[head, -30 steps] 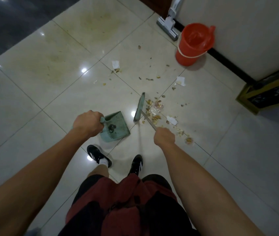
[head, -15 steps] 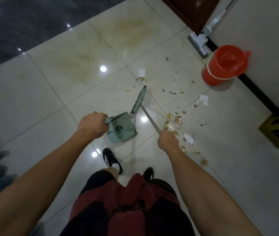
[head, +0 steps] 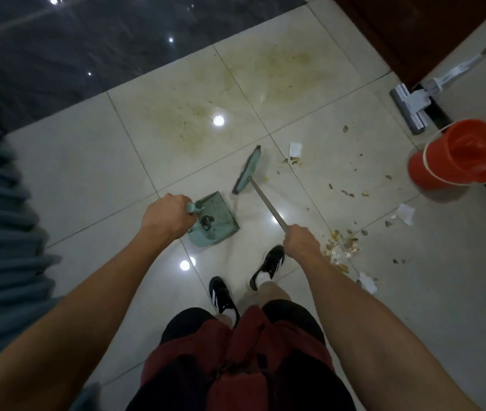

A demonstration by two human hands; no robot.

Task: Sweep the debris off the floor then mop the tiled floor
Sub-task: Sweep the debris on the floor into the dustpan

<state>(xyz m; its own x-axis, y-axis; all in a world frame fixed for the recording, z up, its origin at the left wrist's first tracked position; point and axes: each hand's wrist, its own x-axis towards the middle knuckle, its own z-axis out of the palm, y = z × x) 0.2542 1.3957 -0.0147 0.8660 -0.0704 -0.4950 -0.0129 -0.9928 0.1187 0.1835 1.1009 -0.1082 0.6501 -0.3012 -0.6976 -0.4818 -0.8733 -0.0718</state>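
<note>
Head-camera view: a person is sweeping debris (head: 341,252) on a tiled floor (head: 93,161), mopping not yet begun.

Left hand (head: 166,219) is gripping the dustpan (head: 216,218) handle, fingers curled tight; right hand (head: 302,243) is clenching the broom (head: 247,170) shaft. Scraps are lying right of the broom head, well apart from the pan, so the next stroke is likely calling for dragging them toward it. Mop (head: 410,106) handle is running out of frame beside the bucket (head: 458,155); pan contents are hard to read.
</note>
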